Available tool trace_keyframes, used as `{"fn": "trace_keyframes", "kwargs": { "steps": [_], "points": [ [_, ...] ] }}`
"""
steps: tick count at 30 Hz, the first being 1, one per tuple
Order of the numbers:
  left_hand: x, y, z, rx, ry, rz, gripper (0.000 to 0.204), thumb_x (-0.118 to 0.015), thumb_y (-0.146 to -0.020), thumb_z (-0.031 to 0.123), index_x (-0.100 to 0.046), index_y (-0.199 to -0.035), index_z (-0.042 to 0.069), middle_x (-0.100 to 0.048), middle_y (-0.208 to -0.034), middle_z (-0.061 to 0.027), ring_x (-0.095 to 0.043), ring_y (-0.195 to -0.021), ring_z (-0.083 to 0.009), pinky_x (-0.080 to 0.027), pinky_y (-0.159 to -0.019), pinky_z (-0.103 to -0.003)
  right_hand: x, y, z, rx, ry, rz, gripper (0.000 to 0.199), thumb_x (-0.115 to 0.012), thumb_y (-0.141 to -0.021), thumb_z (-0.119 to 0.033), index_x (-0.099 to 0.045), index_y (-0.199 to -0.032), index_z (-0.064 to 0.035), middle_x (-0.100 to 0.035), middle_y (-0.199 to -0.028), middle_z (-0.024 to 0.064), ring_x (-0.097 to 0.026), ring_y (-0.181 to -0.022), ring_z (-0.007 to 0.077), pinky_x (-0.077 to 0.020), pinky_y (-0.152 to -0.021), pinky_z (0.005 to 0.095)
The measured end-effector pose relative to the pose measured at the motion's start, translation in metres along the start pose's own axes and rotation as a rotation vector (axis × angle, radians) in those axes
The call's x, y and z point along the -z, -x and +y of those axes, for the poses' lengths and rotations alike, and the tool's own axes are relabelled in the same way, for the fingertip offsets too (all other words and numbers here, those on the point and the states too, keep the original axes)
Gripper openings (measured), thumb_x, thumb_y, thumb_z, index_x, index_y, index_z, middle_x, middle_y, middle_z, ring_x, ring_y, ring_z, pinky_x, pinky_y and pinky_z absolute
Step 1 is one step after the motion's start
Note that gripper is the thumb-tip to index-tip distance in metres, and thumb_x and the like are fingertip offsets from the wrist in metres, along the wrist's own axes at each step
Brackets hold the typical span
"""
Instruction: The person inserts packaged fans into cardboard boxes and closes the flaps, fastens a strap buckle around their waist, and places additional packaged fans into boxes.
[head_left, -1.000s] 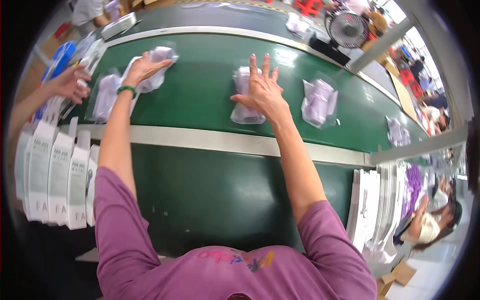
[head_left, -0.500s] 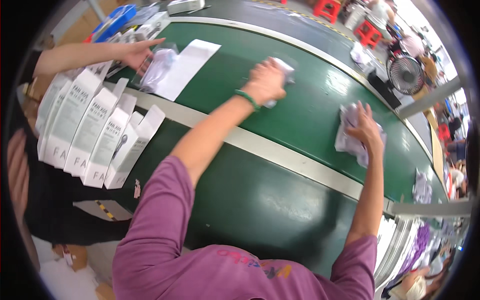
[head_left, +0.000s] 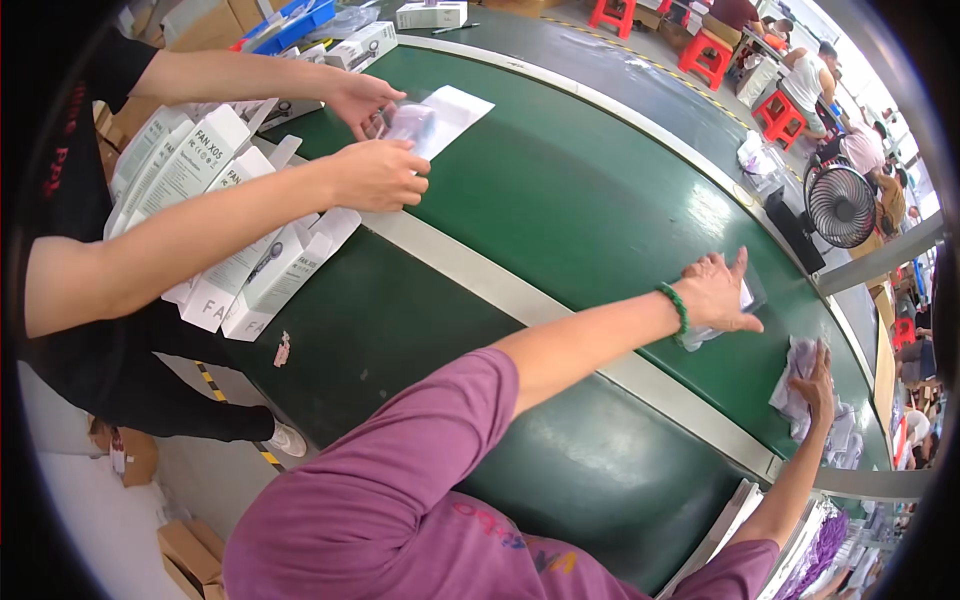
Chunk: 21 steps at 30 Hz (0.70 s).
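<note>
My left hand (head_left: 712,295), with a green bracelet at its wrist, lies palm down over a clear plastic bag (head_left: 700,338) on the green belt. Its thumb and index finger point apart; whatever is in the bag is mostly covered by the hand. Farther right, my right hand (head_left: 815,385) rests with stretched fingers against a crumpled plastic bag with pale purple contents (head_left: 793,375). Another such bag (head_left: 846,440) lies just beyond it, close to the belt's right end. Neither hand is visibly closed round its bag.
At left, a co-worker's two hands (head_left: 375,172) handle a clear bag (head_left: 408,122) beside a white sheet (head_left: 462,112). Below their arms stand several open white boxes (head_left: 275,270). A pale rail (head_left: 520,290) edges the belt. A black fan (head_left: 838,205) stands beyond the far rim.
My left hand has moved right along the belt together with the clear bag. My right hand and its purple bag have also shifted right. The co-worker's second arm has come into view.
</note>
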<state>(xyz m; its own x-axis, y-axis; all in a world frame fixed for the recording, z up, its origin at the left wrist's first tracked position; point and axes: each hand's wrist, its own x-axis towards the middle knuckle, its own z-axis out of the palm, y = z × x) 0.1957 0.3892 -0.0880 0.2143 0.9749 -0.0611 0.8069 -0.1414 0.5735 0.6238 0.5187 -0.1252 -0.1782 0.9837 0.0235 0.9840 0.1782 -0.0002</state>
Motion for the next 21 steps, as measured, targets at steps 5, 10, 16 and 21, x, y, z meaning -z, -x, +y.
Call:
{"fn": "trace_keyframes", "kwargs": {
  "steps": [5, 10, 16, 21],
  "points": [
    [0.075, 0.034, -0.058, 0.057, -0.36, 0.354, 0.111, -0.062, -0.091, 0.06, -0.011, -0.158, -0.012, -0.02, -0.155, -0.0479, -0.02, -0.149, -0.0581, -0.025, -0.121, -0.062, 0.021, 0.017, 0.039, -0.106, 0.141, -0.088, 0.129, -0.089, -0.062, -0.038, -0.014, -0.165, -0.0233, -0.026, -0.164, 0.0291, -0.044, -0.142, 0.0449, -0.0457, -0.11, 0.0505],
    [0.142, 0.092, -0.148, -0.028, -0.579, 0.867, 0.084, -0.071, -0.089, 0.053, -0.051, -0.134, -0.015, -0.06, -0.13, -0.0356, -0.057, -0.123, -0.0462, -0.046, -0.106, -0.05, 0.073, 0.017, -0.06, 0.051, 0.254, 0.184, 0.085, -0.075, -0.087, -0.047, -0.041, -0.155, -0.0095, -0.054, -0.146, 0.0252, -0.056, -0.131, 0.0416, -0.0467, -0.107, 0.0477],
    [0.145, 0.169, -0.157, 0.25, -0.162, 0.597, 0.08, -0.074, -0.085, 0.062, -0.056, -0.115, -0.011, -0.064, -0.114, -0.0295, -0.064, -0.114, -0.0422, -0.056, -0.087, -0.047, 0.099, 0.044, -0.273, 0.278, -0.197, 0.011, 0.087, -0.057, -0.095, -0.067, -0.042, -0.155, -0.0054, -0.061, -0.14, 0.0232, -0.063, -0.124, 0.0376, -0.0498, -0.103, 0.0427],
    [0.112, 0.165, -0.175, 0.247, -0.405, 0.709, 0.091, -0.072, -0.083, 0.069, -0.05, -0.127, -0.007, -0.065, -0.112, -0.0285, -0.067, -0.108, -0.0425, -0.056, -0.086, -0.048, 0.044, 0.069, -0.343, 0.706, 0.078, 0.183, 0.074, -0.055, -0.092, -0.07, -0.059, -0.141, -0.0139, -0.053, -0.149, 0.0167, -0.039, -0.147, 0.0359, -0.0255, -0.119, 0.0644]
  ]
}}
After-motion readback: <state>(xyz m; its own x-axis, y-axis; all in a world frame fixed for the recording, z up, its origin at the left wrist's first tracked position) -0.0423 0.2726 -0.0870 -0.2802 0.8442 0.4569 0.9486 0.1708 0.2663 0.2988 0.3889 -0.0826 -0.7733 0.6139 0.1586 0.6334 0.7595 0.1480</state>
